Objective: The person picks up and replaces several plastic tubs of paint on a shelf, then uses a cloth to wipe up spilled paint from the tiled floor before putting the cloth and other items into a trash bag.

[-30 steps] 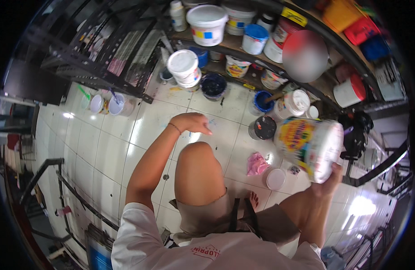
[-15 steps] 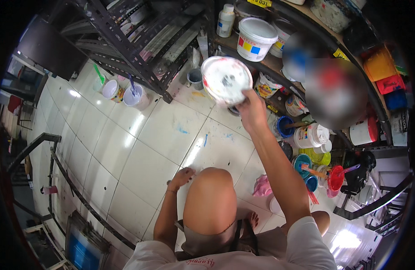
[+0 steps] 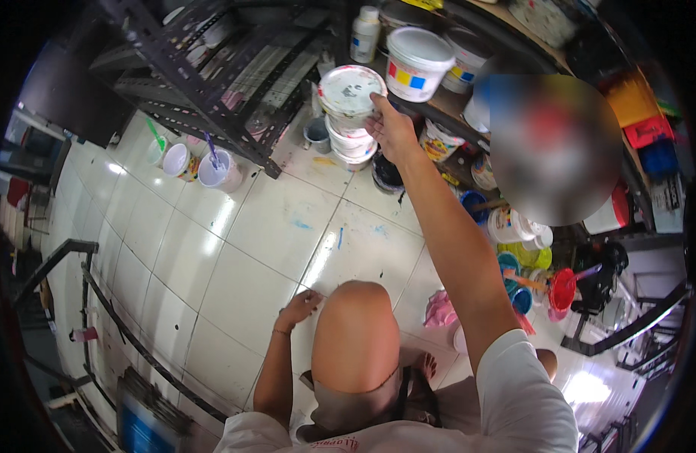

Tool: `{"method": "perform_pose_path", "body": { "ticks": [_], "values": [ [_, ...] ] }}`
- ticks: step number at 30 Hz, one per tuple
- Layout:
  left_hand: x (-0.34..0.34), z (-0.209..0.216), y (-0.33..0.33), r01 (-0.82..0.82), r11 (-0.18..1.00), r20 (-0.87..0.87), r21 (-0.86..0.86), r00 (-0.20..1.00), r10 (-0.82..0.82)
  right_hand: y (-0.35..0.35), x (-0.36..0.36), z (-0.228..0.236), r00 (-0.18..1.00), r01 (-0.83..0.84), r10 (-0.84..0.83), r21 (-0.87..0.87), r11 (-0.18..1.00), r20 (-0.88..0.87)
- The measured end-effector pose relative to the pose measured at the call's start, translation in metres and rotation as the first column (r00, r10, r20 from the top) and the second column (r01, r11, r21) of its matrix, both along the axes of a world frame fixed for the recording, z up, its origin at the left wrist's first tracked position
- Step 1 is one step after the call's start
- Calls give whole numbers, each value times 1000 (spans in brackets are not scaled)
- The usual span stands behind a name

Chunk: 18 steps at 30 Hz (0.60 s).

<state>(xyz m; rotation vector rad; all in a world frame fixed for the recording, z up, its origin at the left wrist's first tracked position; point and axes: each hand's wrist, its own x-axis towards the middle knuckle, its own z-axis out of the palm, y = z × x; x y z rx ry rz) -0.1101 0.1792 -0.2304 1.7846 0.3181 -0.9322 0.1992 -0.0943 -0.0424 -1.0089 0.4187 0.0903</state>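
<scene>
My right hand (image 3: 393, 130) reaches far forward, its thumb on the edge of the smudged white lid of a white paint tub (image 3: 352, 92). The other fingers are at the tub's side, just under the rim. This tub sits on top of a stack of white tubs (image 3: 354, 151) standing on the floor by the shelf. Down beside my raised knee, my left hand (image 3: 299, 309) hangs empty with its fingers loosely apart. Close to the stack stand a small grey bucket (image 3: 316, 134) and a dark, paint-stained container (image 3: 387, 172).
At the right, shelving holds a white tub with coloured squares (image 3: 419, 66) and a white bottle (image 3: 365, 35). Open pots, including a red one (image 3: 562, 290), stand near my right side. A pail with a purple stirrer (image 3: 221, 172) stands left by a black metal rack (image 3: 242, 140).
My right hand has moved slightly up and left, bringing the tub from a tilted, raised position to level on the stack. My left hand stays by the knee.
</scene>
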Motion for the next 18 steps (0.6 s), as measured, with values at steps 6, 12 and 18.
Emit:
{"method": "perform_pose_path", "body": {
  "ticks": [6, 12, 18],
  "values": [
    [119, 107, -36, 315, 929, 436, 192, 821, -369, -83, -188, -52, 917, -400, 370, -324, 857, -151],
    [154, 189, -235, 873, 468, 487, 136, 353, -799, -145, -437, -193, 299, -949, 471, -207, 237, -830],
    [9, -15, -351, 861, 10, 321, 509, -179, -930, -180, -511, -230, 332, -839, 172, -207, 503, -928]
  ]
}}
